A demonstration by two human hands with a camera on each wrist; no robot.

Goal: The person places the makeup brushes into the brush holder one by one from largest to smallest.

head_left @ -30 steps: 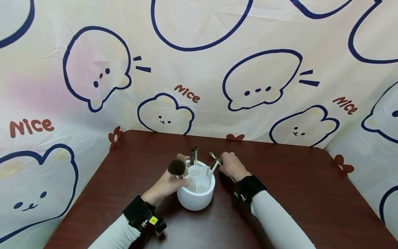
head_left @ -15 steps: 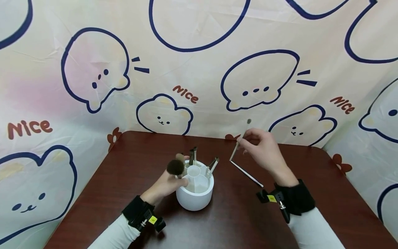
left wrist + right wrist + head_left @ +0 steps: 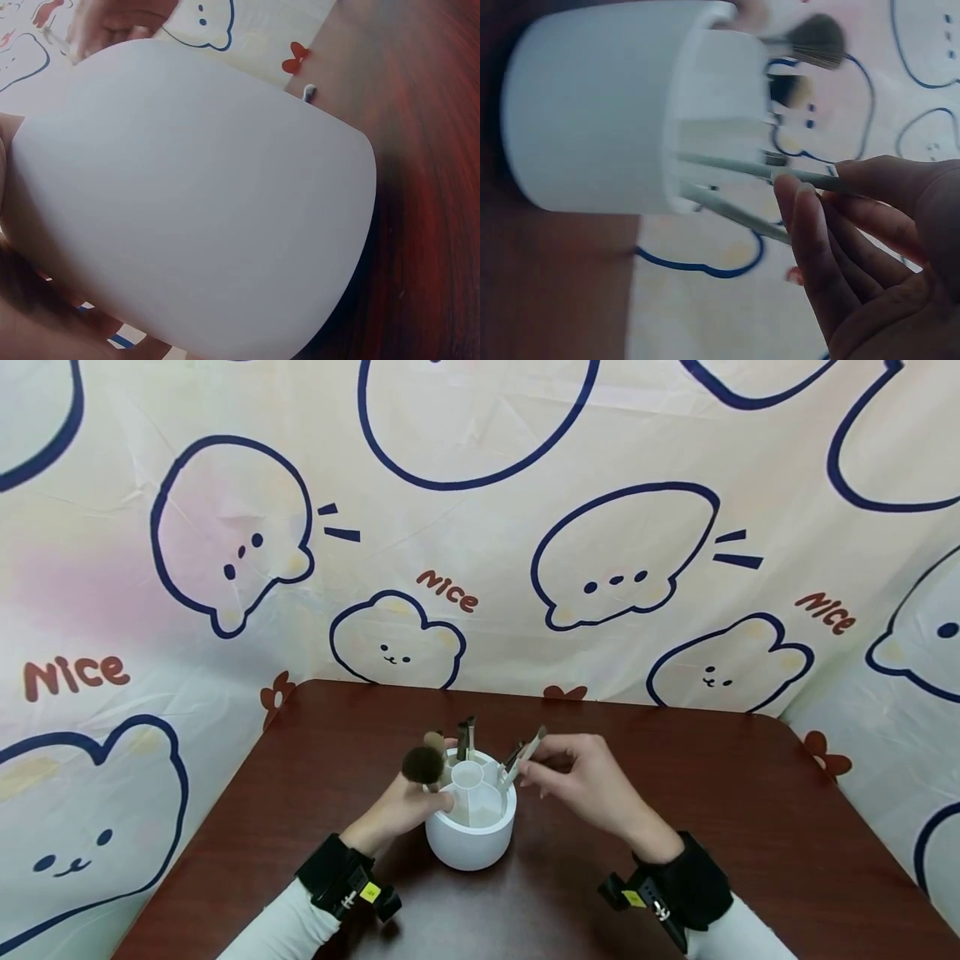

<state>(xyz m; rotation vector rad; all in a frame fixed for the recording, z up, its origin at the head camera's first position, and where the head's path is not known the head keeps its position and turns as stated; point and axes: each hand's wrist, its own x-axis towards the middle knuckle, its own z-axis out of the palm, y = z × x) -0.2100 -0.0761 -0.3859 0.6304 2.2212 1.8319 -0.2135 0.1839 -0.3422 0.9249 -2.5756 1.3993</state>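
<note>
A white round brush holder (image 3: 470,846) with inner dividers stands on the table. My left hand (image 3: 401,810) grips its left side, thumb over the rim. My right hand (image 3: 581,777) pinches a slim makeup brush (image 3: 534,746) between thumb and fingers at the holder's right edge. In the right wrist view this pale handle (image 3: 731,165) reaches into a compartment, beside another brush handle (image 3: 735,216). A large fluffy brush (image 3: 423,765) leans out at the left. Short dark-tipped brushes (image 3: 467,739) stand at the back. The holder's outer wall (image 3: 195,195) fills the left wrist view.
The dark brown wooden table (image 3: 360,714) extends around the holder. Behind it hangs a pale cloth (image 3: 495,543) with cartoon drawings. A small white tip (image 3: 309,93) shows behind the holder in the left wrist view; what it belongs to is hidden.
My right hand went right and up with a brush, then came back left to the holder. A thin white stick seen lying on the table is now hidden. My left hand stays put.
</note>
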